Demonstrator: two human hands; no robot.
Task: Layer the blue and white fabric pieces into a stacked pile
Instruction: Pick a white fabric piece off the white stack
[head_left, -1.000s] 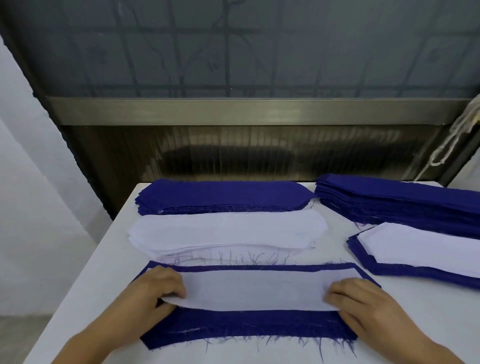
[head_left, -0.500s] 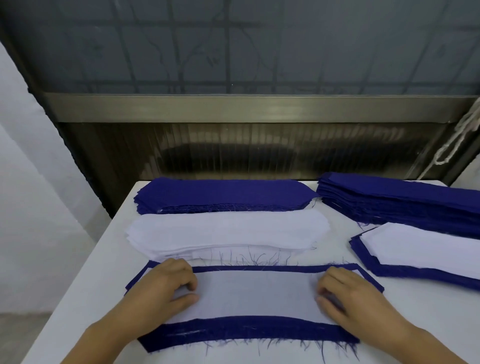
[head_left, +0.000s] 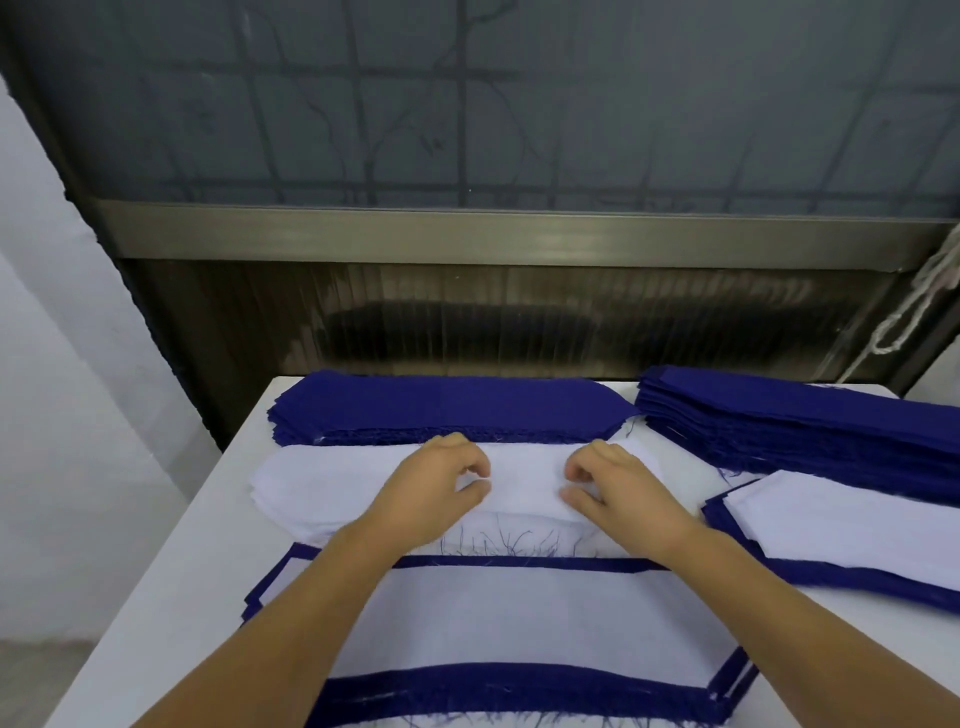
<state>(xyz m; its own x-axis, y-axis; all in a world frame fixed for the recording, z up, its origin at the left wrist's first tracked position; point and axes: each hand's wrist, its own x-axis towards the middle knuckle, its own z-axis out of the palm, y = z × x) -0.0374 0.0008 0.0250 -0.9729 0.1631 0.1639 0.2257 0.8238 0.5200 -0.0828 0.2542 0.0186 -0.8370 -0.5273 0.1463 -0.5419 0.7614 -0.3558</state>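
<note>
White laminate covered the table (head_left: 171, 613), and nearly all of it was taken up by cut cloth. Largest was the tall blue stack (head_left: 810, 431) at the far right, with a shorter blue stack (head_left: 447, 405) along the far edge to its left. Nearest the person lay the layered pile (head_left: 519, 629), a white piece on top with blue borders showing all round it and frayed threads at its edges. A second layered pile (head_left: 841, 540) sat at the right edge. Between the near pile and the far blue stack lay the white stack (head_left: 322, 483), and both hands were on it. The left hand (head_left: 436, 488) and the right hand (head_left: 618, 488) rested close together near its middle, fingers curled with thumb and forefinger tips nearly meeting at the top sheet; whether they had actually caught it I couldn't tell. That cloth looked thin, light and limp, likely to cling to the sheet beneath, so I'd guess it would need peeling up at an edge and carrying by both ends to stop it sagging or folding.
</note>
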